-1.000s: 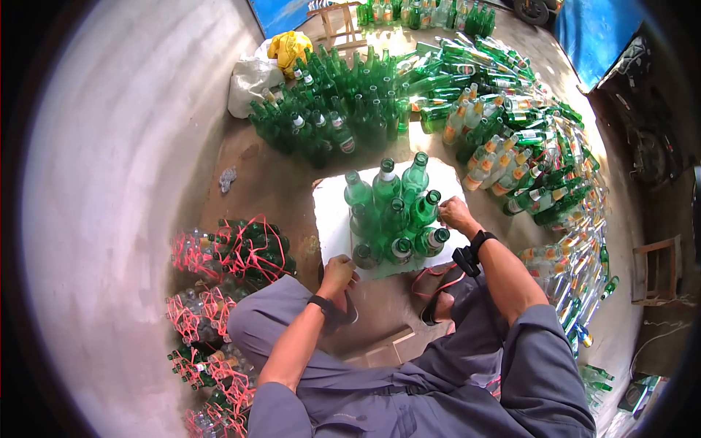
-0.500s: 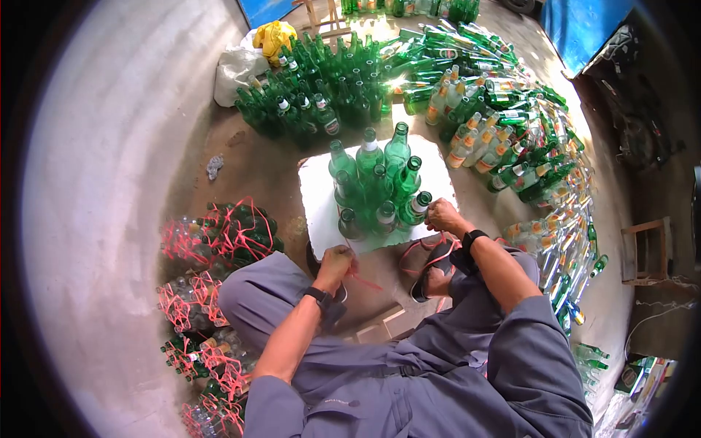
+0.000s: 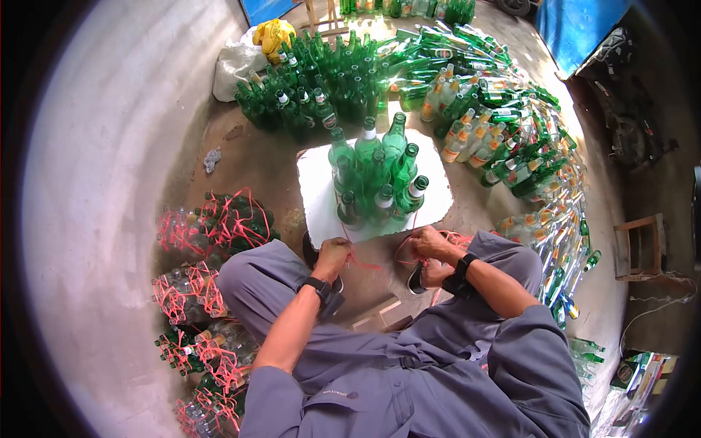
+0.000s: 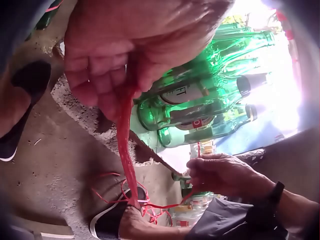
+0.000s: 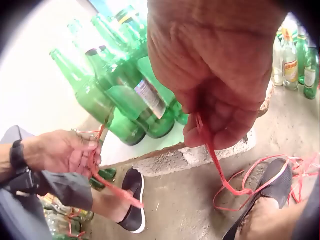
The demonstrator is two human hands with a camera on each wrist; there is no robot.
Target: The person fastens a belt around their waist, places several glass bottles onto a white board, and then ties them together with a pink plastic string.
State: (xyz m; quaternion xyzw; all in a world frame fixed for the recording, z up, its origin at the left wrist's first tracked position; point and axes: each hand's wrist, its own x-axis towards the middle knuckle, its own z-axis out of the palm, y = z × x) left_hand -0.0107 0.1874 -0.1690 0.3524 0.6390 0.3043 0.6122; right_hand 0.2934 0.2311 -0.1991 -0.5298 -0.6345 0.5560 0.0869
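Several green bottles (image 3: 374, 164) stand upright in a cluster on a white board (image 3: 316, 191). At the board's near left edge my left hand (image 3: 334, 257) pinches one end of a red strip (image 4: 124, 142), which hangs down from the fingers. My right hand (image 3: 431, 244), at the near right edge, grips another part of red strip (image 5: 215, 165) with curled fingers. From each hand a thin length runs up toward the bottles' bases. How it passes behind the cluster is hidden.
Bottle bundles tied with red strip (image 3: 239, 223) lie on the left. Many green bottles (image 3: 343, 80) stand beyond the board, and a large heap (image 3: 526, 131) curves down the right. Loose red strip lies near the feet.
My right hand has come down from beside the bottles to the board's near edge, with red strip now visible in it. The left hand has stayed near the front left edge.
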